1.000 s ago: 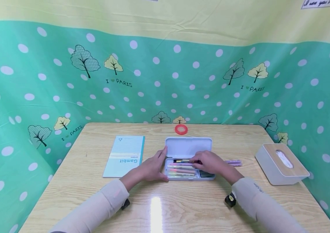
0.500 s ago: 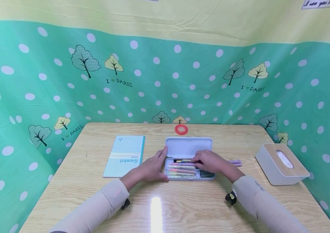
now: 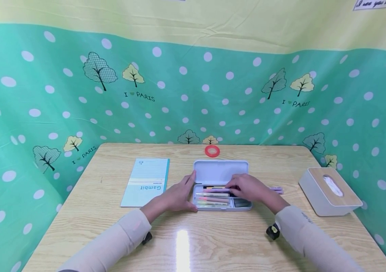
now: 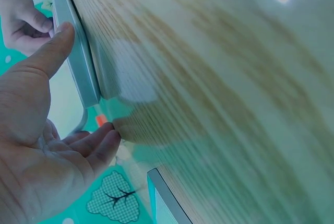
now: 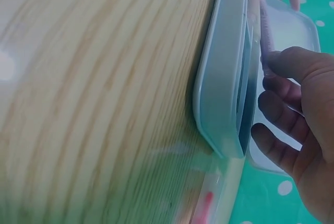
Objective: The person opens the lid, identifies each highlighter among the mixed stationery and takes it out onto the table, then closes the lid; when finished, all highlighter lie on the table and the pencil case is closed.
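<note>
A pale lavender pencil case (image 3: 220, 172) lies with its lid up, holding several pens and highlighters (image 3: 213, 199). My left hand (image 3: 179, 194) holds the left end of the case, thumb at the front corner and forefinger at the lid's edge. In the left wrist view that thumb touches the case wall (image 4: 78, 51). My right hand (image 3: 247, 187) is over the right part of the case. It pinches a slim purple pen (image 5: 266, 31) between thumb and forefinger, the other fingers loosely bent. Beside the pen lie black-and-yellow pens (image 3: 210, 187), partly hidden.
Purple pens (image 3: 277, 190) lie on the table right of the case, partly behind my right wrist. A notebook (image 3: 146, 181) lies to the left, a red tape roll (image 3: 212, 151) at the back, a tissue box (image 3: 330, 192) at the right. A dotted curtain (image 3: 193, 83) hangs behind.
My right hand has shifted slightly right and up, and the purple pen at its fingertips has moved a little with it. My left hand stays on the case.
</note>
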### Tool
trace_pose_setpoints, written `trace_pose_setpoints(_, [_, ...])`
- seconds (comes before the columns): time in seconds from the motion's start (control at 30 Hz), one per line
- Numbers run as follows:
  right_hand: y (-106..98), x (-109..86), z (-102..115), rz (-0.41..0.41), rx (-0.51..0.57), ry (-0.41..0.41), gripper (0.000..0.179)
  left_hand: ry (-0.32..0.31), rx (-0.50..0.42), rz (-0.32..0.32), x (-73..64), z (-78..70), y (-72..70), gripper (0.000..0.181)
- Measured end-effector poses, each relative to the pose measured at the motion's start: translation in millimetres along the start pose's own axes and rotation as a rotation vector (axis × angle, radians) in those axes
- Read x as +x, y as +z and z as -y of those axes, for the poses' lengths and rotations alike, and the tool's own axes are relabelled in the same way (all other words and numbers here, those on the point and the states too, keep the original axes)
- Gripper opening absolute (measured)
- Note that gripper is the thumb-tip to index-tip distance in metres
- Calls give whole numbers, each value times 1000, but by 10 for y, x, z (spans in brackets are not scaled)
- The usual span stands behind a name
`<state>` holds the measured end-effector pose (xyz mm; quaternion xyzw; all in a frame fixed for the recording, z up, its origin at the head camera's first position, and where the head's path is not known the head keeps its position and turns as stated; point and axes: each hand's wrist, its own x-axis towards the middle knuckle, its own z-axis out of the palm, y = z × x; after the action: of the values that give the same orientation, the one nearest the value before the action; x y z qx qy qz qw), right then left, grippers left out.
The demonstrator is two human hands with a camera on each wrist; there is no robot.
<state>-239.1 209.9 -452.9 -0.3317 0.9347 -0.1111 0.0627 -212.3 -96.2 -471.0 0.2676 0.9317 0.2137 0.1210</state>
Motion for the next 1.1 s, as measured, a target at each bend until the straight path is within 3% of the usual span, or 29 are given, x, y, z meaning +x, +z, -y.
trace_pose_setpoints(0.43, [-26,-131,-136,-90,1,-43,18,-5,-1,-2,0,1,9,133])
trace_pose_setpoints(0.8, [-84,-245,-231,-96,29,40,19,-6,0,0,-1,-9,3,134])
trace_pose_setpoints(1.1, [-135,-392,-356,-141,60,50,19,4,7,-7,8,-6,0,134])
